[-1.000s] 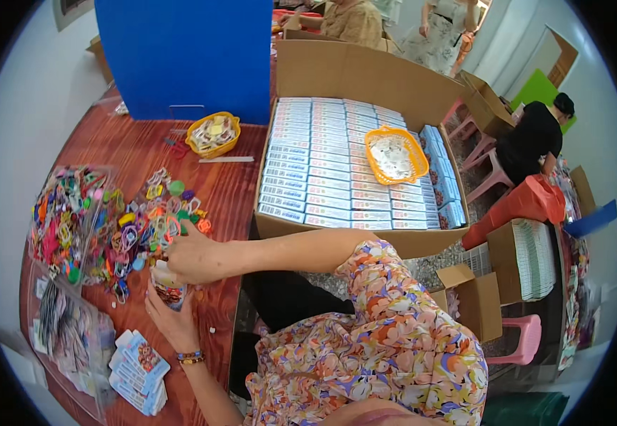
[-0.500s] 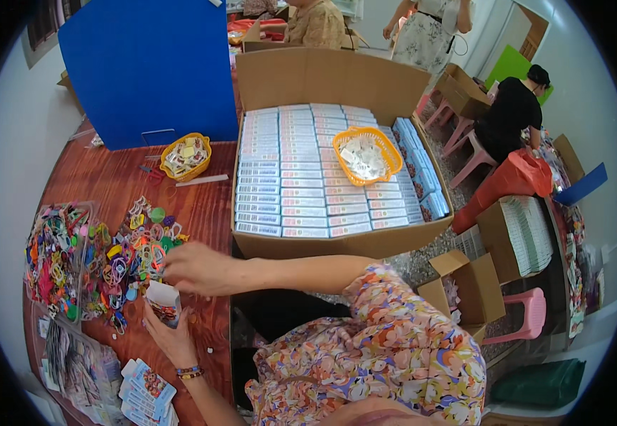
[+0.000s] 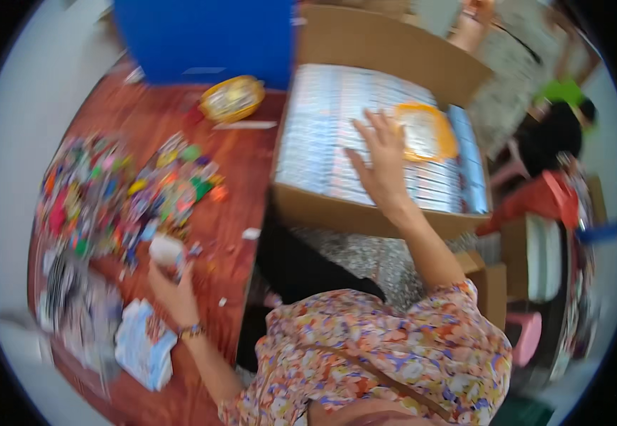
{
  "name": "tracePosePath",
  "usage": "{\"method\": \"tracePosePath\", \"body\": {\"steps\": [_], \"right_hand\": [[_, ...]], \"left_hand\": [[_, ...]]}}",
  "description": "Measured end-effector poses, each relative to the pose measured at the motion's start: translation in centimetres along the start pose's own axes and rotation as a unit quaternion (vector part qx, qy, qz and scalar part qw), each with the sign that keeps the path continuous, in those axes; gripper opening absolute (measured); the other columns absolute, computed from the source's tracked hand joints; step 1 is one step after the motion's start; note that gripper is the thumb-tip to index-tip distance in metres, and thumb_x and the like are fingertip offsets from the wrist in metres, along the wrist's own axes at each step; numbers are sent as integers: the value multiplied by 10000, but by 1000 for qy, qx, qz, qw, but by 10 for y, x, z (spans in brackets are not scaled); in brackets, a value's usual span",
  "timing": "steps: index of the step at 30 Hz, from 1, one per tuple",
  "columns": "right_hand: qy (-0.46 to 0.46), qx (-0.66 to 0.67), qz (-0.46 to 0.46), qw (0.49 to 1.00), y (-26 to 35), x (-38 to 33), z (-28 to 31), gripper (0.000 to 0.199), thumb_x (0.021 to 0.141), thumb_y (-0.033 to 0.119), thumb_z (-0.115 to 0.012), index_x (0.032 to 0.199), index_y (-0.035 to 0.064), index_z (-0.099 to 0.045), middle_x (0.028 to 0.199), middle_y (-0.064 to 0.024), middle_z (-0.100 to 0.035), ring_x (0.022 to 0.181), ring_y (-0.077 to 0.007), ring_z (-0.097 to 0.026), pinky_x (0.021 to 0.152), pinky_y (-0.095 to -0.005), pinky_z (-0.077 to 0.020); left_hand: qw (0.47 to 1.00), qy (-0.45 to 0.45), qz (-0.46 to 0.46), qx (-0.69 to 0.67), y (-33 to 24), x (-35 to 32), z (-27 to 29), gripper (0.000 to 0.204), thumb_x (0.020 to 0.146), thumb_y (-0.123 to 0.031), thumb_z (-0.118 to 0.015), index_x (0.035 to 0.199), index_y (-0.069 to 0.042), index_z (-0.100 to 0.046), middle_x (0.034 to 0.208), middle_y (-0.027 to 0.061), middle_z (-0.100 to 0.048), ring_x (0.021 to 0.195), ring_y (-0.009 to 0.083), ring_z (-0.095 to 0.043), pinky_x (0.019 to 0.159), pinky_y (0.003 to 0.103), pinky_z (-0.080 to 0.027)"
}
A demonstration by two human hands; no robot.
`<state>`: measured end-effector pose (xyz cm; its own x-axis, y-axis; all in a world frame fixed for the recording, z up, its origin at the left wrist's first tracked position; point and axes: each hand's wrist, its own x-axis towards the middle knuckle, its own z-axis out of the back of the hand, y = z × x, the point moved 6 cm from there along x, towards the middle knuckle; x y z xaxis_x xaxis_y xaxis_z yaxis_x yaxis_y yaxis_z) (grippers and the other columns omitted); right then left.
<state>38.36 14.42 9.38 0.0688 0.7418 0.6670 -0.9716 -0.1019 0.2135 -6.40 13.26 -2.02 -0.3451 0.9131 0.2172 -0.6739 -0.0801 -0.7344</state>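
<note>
On the red-brown table, my left hand (image 3: 173, 292) grips a small open carton (image 3: 167, 250) with its white flap upward; motion blur hides what is inside. Out over the big cardboard box (image 3: 365, 216), my right hand (image 3: 381, 160) has its fingers spread and holds nothing. Rows of flat small cartons (image 3: 319, 135) fill that box. On top of them, beside my right fingertips, rests a yellow basket (image 3: 427, 132) with small white packets. Past my left hand lies a loose pile of colourful small trinkets (image 3: 173, 177).
More trinkets (image 3: 74, 184) fill a clear tray at the left. Flat cartons (image 3: 145, 344) lie stacked near my left wrist, beside a clear bag (image 3: 85, 312). A second yellow basket (image 3: 232, 99) stands before a blue board (image 3: 202, 35). A person in black (image 3: 553, 145) sits far right.
My right hand has left the trinket pile and swung right over the big box, fingers spreading. My left hand still holds the small carton. The whole view has shifted and blurred.
</note>
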Motion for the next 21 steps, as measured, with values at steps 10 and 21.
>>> {"method": "tracePosePath", "body": {"steps": [10, 21], "right_hand": [[268, 424, 136, 855, 192, 5, -189, 285, 883, 75, -639, 1161, 14, -635, 1173, -187, -633, 969, -337, -655, 839, -381, -526], [299, 204, -31, 932, 142, 65, -330, 306, 838, 295, -704, 1040, 67, -733, 1025, -133, -725, 986, -301, -688, 815, -447, -524]], "left_hand": [[992, -107, 2, -68, 28, -14, 10, 798, 709, -218, -880, 1361, 8, -478, 1223, 181, -542, 1120, 350, -554, 939, 441, -464], [995, -67, -35, -59, 21, -15, -1, 814, 706, -201, -874, 1380, -22, -454, 1282, 196, -513, 1197, 375, -499, 1002, 450, -436]]}}
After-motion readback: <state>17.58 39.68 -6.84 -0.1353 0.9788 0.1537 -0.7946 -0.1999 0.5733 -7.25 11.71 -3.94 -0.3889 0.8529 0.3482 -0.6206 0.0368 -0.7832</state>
